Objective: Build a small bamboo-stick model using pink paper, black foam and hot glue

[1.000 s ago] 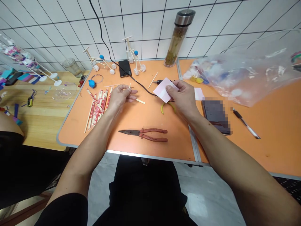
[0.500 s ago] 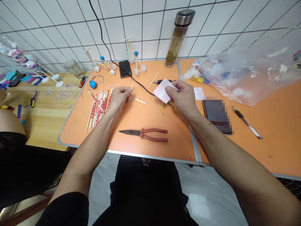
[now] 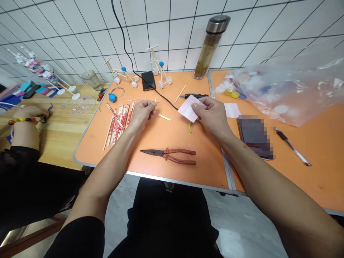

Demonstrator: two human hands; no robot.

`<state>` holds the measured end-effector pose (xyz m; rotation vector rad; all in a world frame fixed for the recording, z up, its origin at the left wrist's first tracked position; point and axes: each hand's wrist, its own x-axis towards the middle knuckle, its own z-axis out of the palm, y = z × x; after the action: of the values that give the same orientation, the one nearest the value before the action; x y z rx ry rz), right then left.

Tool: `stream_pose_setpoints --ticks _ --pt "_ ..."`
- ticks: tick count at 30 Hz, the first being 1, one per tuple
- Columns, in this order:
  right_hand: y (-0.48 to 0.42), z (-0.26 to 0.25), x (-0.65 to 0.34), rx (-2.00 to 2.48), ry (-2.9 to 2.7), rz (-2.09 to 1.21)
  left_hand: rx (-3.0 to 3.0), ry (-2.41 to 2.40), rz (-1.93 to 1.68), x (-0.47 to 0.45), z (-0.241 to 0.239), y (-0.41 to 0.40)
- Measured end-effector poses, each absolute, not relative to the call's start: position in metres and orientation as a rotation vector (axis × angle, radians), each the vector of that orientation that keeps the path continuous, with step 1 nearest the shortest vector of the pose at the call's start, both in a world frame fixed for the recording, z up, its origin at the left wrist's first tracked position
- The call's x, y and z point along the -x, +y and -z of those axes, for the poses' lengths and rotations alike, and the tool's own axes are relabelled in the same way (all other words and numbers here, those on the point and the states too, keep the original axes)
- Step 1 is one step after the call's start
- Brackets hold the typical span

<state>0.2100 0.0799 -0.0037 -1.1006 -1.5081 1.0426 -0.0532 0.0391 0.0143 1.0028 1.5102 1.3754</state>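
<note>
My left hand (image 3: pixel 144 113) is closed in a pinch, with the tip of a short thin wooden stick (image 3: pixel 155 99) showing above the fingertips. My right hand (image 3: pixel 211 114) grips a pale pink square of paper (image 3: pixel 189 109) between thumb and fingers. Partly hidden under that hand are yellow-handled pliers (image 3: pixel 190 127) and a black tool with a thin metal tip (image 3: pixel 194 96). Between the two hands a short flat wooden piece (image 3: pixel 165 117) lies on the orange table (image 3: pixel 177 138). Long-nose pliers with red handles (image 3: pixel 172 154) lie nearer to me.
Several wooden sticks in red-printed wrappers (image 3: pixel 118 123) lie left. Two small stick-built wheeled models (image 3: pixel 161 77), a phone (image 3: pixel 148 80) and a tea bottle (image 3: pixel 211 48) stand or lie behind. Right are a plastic bag (image 3: pixel 285 89) and a pen (image 3: pixel 293 146). Another person's hand (image 3: pixel 33 111) is far left.
The view has shifted slightly, so the table things appear further right. Another person's hand with a beaded bracelet has come into view at the left. My hands keep their holds.
</note>
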Motion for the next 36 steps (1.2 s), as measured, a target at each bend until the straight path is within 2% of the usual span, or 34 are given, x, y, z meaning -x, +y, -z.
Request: stream_pose_setpoints --ticks 8,15,36 --pt "0.058 -0.008 -0.197 1.039 -1.784 -1.038 -1.262 1.309 -1.314 0.031 -0.017 0.027" --pt "0.059 -0.008 -0.202 1.023 -2.17 -1.13 -1.158 1.437 -1.392 0.043 -0.017 0.033" --pt "0.058 -0.011 -0.203 1.216 -2.573 -0.764 -1.039 1.543 -1.347 0.052 -0.02 0.037"
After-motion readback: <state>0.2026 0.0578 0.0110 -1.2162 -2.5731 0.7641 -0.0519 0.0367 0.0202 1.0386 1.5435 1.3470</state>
